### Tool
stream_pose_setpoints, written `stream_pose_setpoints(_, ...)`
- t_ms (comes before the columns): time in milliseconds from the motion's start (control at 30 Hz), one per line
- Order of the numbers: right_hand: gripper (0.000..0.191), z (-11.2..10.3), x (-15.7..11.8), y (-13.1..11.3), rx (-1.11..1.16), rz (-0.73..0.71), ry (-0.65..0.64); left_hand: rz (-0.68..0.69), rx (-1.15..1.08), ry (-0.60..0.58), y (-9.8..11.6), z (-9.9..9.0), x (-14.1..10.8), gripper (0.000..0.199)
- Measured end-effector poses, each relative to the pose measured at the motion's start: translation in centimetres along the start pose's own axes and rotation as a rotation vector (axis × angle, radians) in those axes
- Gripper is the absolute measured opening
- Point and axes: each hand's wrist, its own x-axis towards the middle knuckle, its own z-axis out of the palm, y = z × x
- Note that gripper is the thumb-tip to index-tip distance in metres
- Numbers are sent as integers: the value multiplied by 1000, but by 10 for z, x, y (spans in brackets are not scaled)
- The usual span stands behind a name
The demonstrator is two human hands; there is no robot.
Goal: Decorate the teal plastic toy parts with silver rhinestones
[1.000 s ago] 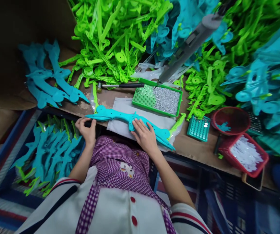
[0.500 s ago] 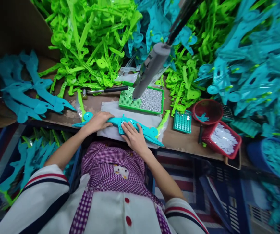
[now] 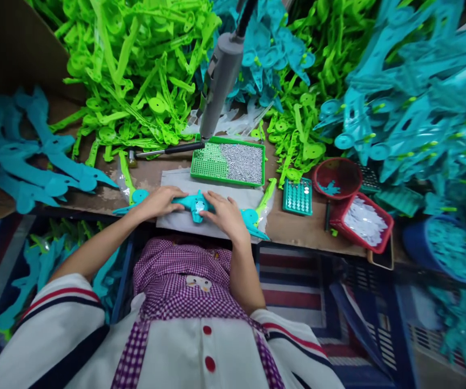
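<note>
A long turquoise plastic part [image 3: 197,207] with lime-green end pieces lies across a grey cloth [image 3: 171,181] in front of me. My left hand [image 3: 163,202] is closed around its left half, thumb towards the middle. On the right half, my right hand [image 3: 223,215] grips the part beside its raised centre, with the thumb near that centre. Much of the part is hidden under both hands. Just beyond it sits a green tray [image 3: 228,181], partly filled with small silvery pieces. A grey powered screwdriver [image 3: 221,81] hangs above the tray.
A hammer [image 3: 168,149] lies left of the tray. At right are a teal grid tray [image 3: 297,196], a red bowl [image 3: 338,178], a red basket of white pieces [image 3: 390,229] and a blue bucket [image 3: 414,243]. Piles of lime-green parts [image 3: 135,70] and turquoise parts [image 3: 414,97] rise behind.
My right hand has shifted from lying over the part's centre to gripping it just right of the centre. The left hand stays on the left half. The whole view has shifted slightly.
</note>
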Motion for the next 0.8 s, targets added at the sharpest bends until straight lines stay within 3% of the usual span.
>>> stream_pose_setpoints(133,55,13,-10,6,-45,-8,29,-24,6,21,2,3,4,39)
stream_pose_setpoints(400,58,15,-10,6,-148,-63,12,-14,-23,51,-1,6,4,33)
stream_pose_setpoints(533,54,1,-12,21,-15,-141,27,-10,-46,78,-1,7,4,32)
stream_pose_setpoints(600,48,-19,-9,33,191,-149,171,-25,-54,72,-1,7,3,32)
stream_pose_setpoints(700,44,-59,14,49,443,-41,555,-44,-59,49,-1,5,4,34)
stream_pose_setpoints(800,51,-89,63,51,458,-112,641,-52,-70,39,0,3,5,34)
